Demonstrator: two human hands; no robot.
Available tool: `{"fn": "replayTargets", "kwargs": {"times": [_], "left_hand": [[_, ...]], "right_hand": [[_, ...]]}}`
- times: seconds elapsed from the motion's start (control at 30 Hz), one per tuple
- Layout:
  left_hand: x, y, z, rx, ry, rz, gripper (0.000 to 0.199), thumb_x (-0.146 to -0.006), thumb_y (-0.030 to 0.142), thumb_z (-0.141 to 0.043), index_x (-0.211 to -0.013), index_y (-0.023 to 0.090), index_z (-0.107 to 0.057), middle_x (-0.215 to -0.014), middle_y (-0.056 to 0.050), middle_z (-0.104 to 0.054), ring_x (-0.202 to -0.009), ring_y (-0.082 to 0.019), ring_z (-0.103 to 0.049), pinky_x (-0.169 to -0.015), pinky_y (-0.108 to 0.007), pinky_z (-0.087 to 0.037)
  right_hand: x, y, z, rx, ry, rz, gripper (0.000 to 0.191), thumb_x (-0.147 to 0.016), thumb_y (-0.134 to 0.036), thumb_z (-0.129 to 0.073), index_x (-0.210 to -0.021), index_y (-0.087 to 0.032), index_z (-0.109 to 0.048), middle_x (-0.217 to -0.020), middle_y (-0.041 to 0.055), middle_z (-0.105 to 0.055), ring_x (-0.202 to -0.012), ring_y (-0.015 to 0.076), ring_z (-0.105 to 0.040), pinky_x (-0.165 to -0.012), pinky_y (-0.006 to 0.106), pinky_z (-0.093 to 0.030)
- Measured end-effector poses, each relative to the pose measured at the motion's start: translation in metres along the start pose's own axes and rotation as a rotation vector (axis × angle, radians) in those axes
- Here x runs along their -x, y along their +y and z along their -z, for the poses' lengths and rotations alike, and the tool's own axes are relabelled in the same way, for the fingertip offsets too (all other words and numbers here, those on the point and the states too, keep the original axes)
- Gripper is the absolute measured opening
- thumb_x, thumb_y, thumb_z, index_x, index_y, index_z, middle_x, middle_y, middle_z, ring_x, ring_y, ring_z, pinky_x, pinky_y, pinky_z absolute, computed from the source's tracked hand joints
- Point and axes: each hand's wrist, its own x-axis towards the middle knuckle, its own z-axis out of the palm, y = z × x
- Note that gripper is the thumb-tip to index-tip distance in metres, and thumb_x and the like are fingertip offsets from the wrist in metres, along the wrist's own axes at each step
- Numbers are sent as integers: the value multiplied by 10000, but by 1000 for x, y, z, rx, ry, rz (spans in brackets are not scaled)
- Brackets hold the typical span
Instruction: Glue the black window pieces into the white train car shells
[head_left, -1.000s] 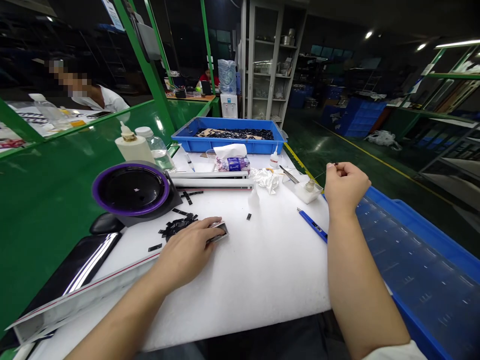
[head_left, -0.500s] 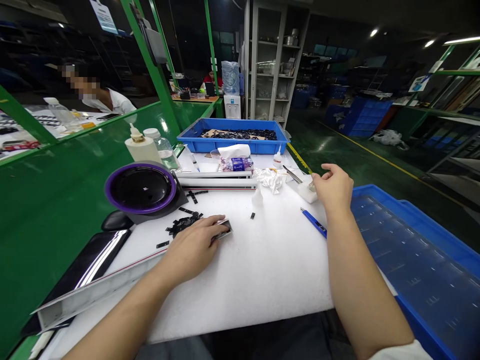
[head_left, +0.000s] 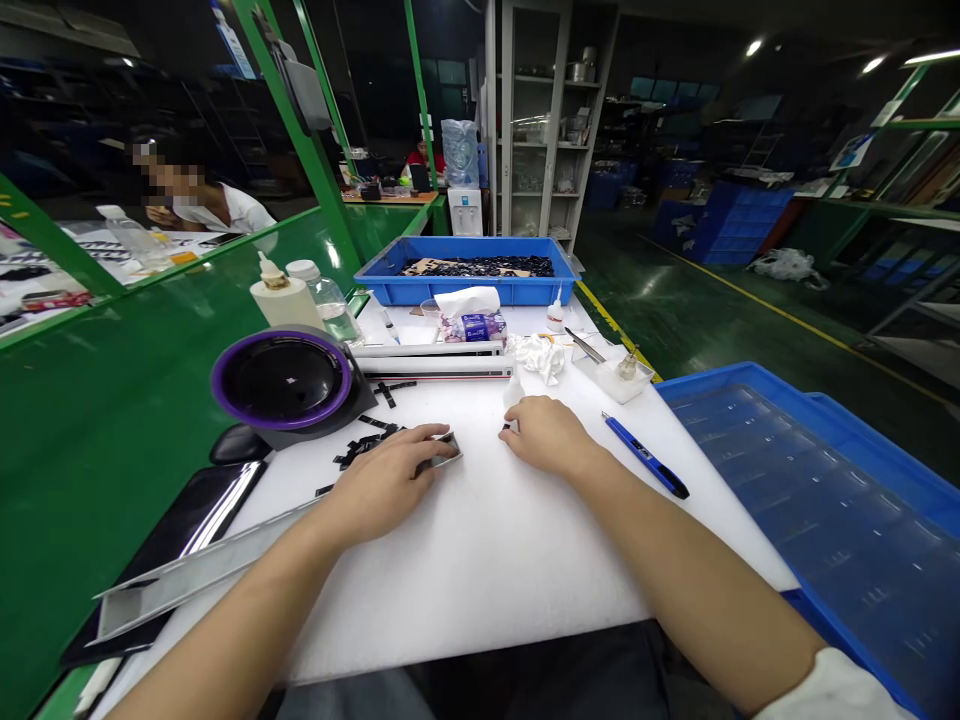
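My left hand (head_left: 386, 485) grips a long metal channel (head_left: 217, 550) near its far end, which shows past my fingertips. The channel lies slantwise across the left of the white work surface (head_left: 480, 560), its hollow side facing up. A pile of small black pieces (head_left: 366, 440) sits just beyond my left hand. My right hand (head_left: 547, 435) is closed in a pinch at a single small black piece (head_left: 507, 427), low over the surface; the fingers partly hide it. Right behind these fingers stands a small white dropper bottle (head_left: 514, 388), partly covered by the hand.
A blue utility knife (head_left: 645, 455) lies right of my right hand. Farther back are a white tray (head_left: 622, 385), tweezers (head_left: 583, 345), crumpled tissue (head_left: 541, 357), two long profiles (head_left: 442, 366) and a blue bin (head_left: 465, 290). A purple-rimmed round device (head_left: 281, 380) stands left.
My right hand has moved left from the white tray to the small black piece. The channel in my left hand has turned so that its hollow side faces up more.
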Motion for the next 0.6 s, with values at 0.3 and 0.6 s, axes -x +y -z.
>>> {"fn": "replayTargets", "kwargs": {"times": [0.3, 0.6], "left_hand": [[3, 3, -1, -31, -3, -4, 409, -904, 311, -382, -1214, 364, -643, -1515, 58, -447, -1360, -271, -447, -1076, -479, -431], [4, 5, -2, -62, 25, -21, 381, -902, 321, -413, -1190, 364, -660, -1483, 54, -491, -1328, -278, -484, -1045, -457, -464]], "right_hand": [[5, -9, 5, 48, 11, 105, 236, -885, -259, -528, -1003, -229, -731, -1013, 80, -730, -954, 247, -664, -730, 317, -456], [8, 0, 14, -127, 155, 180, 247, -885, -224, -498, -851, -214, -743, -839, 48, -745, -793, 192, -671, -678, 276, -440]]}}
